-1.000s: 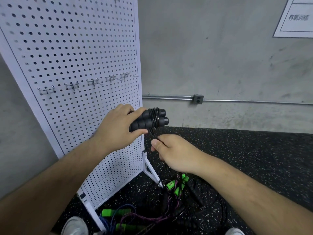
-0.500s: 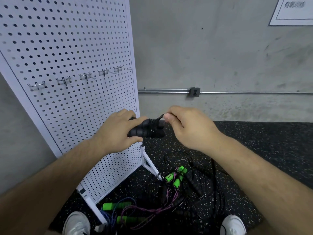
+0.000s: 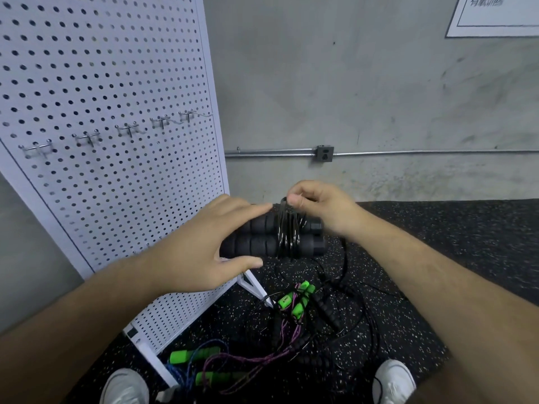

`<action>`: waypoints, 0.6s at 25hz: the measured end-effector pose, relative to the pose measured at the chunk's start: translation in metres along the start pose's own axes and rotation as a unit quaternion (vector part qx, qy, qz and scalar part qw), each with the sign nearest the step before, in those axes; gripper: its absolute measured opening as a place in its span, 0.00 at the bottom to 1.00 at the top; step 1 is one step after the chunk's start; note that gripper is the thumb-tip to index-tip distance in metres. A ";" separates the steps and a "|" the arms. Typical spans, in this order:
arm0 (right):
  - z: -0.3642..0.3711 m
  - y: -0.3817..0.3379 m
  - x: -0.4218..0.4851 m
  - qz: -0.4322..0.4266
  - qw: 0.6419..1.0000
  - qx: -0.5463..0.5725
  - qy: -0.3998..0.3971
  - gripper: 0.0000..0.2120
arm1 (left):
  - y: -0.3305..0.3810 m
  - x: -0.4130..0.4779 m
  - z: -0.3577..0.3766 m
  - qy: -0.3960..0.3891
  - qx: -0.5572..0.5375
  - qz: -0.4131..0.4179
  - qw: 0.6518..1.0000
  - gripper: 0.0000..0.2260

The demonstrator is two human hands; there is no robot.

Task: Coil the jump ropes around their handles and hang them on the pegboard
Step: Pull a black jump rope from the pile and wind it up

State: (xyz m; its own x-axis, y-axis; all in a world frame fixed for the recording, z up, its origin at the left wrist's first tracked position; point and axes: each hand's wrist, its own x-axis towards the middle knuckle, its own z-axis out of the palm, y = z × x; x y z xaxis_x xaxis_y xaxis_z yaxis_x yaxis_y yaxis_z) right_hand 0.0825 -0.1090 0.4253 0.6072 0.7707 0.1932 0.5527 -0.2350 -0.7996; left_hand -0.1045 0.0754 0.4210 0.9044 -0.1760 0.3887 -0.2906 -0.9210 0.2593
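My left hand [image 3: 204,246] grips the two black foam handles [image 3: 256,243] of a jump rope, held side by side and lying level. Several turns of thin black cord [image 3: 287,228] are wound around them near their right end. My right hand [image 3: 320,208] pinches the cord just above the handles; the loose rest of the cord hangs down behind to the floor. The white pegboard [image 3: 116,83] stands to the left, with a row of bare metal hooks [image 3: 128,129] across it.
A tangle of other jump ropes [image 3: 291,316] with green and black handles and purple, blue and black cords lies on the speckled black mat between my white shoes [image 3: 393,380]. The pegboard's foot [image 3: 253,284] juts out beside the pile. A concrete wall with a conduit [image 3: 323,153] is behind.
My right hand has gone from below the handles up over their top, laying the cord around them. The view has tilted downward slightly. My left hand kept its hold.
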 end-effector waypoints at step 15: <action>0.094 -0.028 -0.037 0.003 0.990 -0.114 -0.089 0.15 | -0.074 0.011 0.001 0.062 0.135 -0.135 0.980 0.34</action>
State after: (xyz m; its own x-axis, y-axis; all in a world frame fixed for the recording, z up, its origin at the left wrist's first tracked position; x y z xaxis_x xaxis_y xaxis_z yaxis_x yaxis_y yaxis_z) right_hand -0.0090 -0.0751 0.3870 0.5117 0.8564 0.0692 0.6756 -0.3513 -0.6482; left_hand -0.0727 0.1413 0.4051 0.8871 0.1157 0.4469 0.0629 -0.9894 0.1312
